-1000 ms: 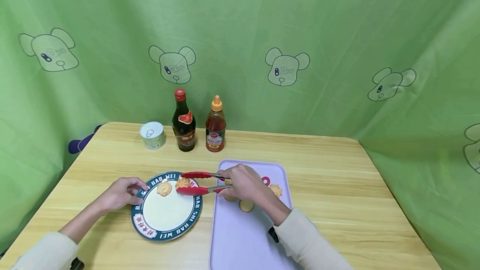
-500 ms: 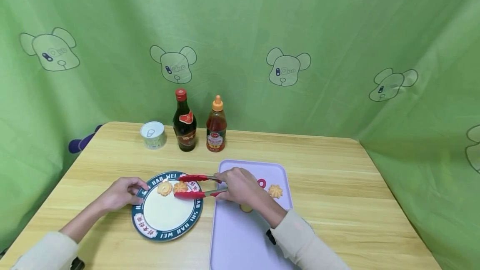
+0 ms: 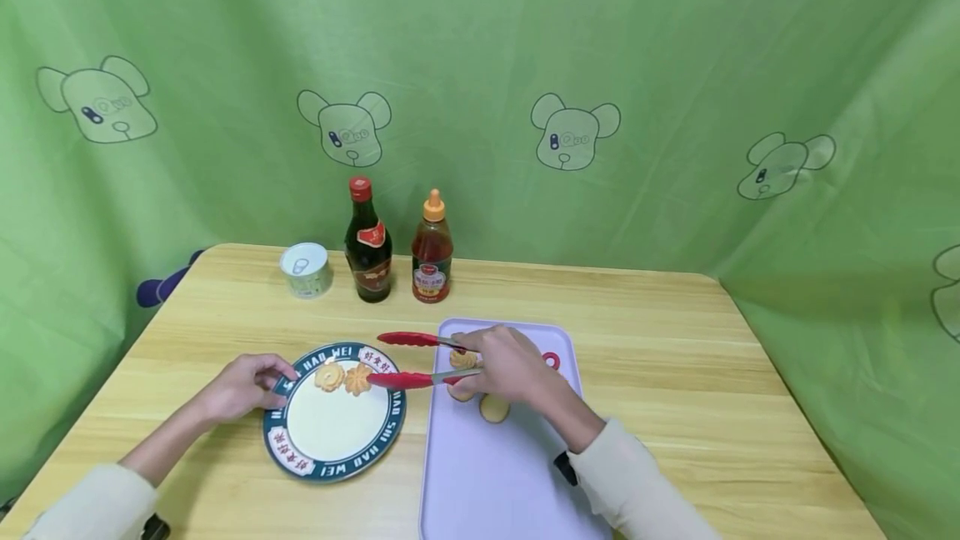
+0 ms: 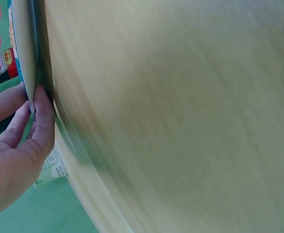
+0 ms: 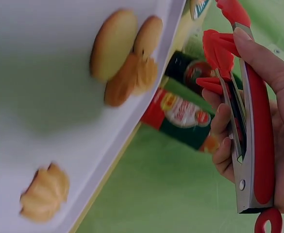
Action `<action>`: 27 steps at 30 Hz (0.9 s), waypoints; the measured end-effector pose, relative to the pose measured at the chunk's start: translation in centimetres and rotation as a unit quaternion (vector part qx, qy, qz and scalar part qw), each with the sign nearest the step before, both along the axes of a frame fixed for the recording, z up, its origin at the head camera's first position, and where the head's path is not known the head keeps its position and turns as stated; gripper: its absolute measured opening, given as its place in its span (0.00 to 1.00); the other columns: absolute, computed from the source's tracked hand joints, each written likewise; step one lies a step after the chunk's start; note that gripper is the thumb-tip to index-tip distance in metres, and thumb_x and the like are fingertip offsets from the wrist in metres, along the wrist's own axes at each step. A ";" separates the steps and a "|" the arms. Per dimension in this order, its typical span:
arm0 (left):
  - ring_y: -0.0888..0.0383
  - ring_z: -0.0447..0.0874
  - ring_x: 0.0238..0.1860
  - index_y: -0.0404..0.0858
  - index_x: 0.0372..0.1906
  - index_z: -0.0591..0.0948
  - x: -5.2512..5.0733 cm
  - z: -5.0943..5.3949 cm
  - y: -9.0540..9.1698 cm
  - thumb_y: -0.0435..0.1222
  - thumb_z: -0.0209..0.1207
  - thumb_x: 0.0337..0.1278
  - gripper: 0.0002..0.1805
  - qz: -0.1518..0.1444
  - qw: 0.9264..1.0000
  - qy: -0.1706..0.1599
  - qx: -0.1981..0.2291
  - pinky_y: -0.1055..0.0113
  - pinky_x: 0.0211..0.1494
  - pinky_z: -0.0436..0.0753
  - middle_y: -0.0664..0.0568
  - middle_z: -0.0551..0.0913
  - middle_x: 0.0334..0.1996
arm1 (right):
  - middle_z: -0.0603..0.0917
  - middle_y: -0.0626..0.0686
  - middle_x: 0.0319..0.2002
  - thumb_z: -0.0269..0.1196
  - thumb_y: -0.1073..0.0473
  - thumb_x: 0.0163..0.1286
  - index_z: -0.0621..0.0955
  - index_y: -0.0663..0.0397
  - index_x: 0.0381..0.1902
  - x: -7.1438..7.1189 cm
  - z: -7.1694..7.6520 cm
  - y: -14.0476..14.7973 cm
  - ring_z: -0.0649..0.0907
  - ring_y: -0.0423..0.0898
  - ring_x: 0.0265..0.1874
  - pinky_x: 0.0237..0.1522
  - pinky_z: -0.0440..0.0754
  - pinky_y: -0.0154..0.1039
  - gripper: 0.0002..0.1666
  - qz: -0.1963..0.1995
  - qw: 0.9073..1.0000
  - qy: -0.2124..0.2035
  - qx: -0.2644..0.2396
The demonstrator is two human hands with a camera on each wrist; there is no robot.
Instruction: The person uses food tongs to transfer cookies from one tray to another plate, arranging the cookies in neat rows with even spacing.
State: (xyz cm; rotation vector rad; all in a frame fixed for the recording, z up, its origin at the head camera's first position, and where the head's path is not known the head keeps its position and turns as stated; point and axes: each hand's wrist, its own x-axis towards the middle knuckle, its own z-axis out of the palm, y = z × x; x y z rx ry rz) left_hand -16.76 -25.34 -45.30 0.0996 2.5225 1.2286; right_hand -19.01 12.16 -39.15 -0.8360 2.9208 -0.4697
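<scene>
My left hand (image 3: 242,390) pinches the left rim of a round plate (image 3: 337,471) with a dark teal border, thumb and fingers on either side of the edge in the left wrist view. Two flower-shaped cookies lie side by side on it, a pale one (image 3: 328,377) and a browner one (image 3: 357,379). My right hand (image 3: 504,365) grips red-and-steel tongs (image 5: 258,141) around the handles. The tong tips are spread apart with nothing between them, over the plate's right edge. Beneath that hand, several cookies (image 3: 494,408) lie on a lilac tray (image 3: 487,473).
Behind the plate stand a small can (image 3: 306,272), a dark bottle with a red cap (image 3: 369,248) and a sauce bottle with an orange cap (image 3: 432,252). A single flower-shaped cookie (image 5: 45,193) lies apart on the tray. A green curtain (image 3: 480,48) hangs behind the table.
The tongs have let go of the browner cookie, which now lies left of where it was, beside the pale one. My right hand has drawn back rightward with the tongs spread. My left hand stays put.
</scene>
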 end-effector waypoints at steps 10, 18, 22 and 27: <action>0.55 0.71 0.33 0.31 0.45 0.79 0.0 0.1 0.0 0.25 0.64 0.44 0.17 0.001 1.000 0.000 -0.001 0.70 0.31 0.76 0.47 0.76 0.32 | 0.82 0.55 0.54 0.75 0.42 0.44 0.79 0.54 0.57 -0.6 0.3 4.2 0.83 0.44 0.30 0.32 0.79 0.37 0.43 -0.056 0.998 0.019 -0.003; 0.55 0.72 0.34 0.31 0.44 0.79 0.1 0.2 0.1 0.26 0.64 0.44 0.17 -0.002 1.000 0.002 -0.001 0.70 0.31 0.76 0.47 0.77 0.33 | 0.83 0.59 0.52 0.74 0.43 0.46 0.78 0.56 0.57 -0.8 -0.3 6.4 0.65 0.38 0.13 0.25 0.67 0.32 0.42 -0.072 0.997 0.013 0.018; 0.55 0.72 0.34 0.31 0.44 0.79 0.1 0.2 0.1 0.25 0.64 0.44 0.17 -0.002 1.000 0.002 0.000 0.70 0.31 0.76 0.47 0.77 0.32 | 0.83 0.58 0.52 0.74 0.42 0.46 0.79 0.57 0.56 -0.8 -0.5 7.3 0.69 0.39 0.20 0.30 0.71 0.35 0.41 -0.073 0.997 0.013 0.027; 0.55 0.72 0.33 0.31 0.45 0.79 0.1 0.1 0.1 0.25 0.64 0.44 0.17 0.000 1.000 -0.001 -0.002 0.70 0.31 0.76 0.47 0.77 0.32 | 0.86 0.58 0.45 0.74 0.44 0.46 0.79 0.58 0.56 -0.7 -0.7 8.3 0.70 0.38 0.18 0.32 0.72 0.37 0.41 -0.085 0.996 -0.013 0.022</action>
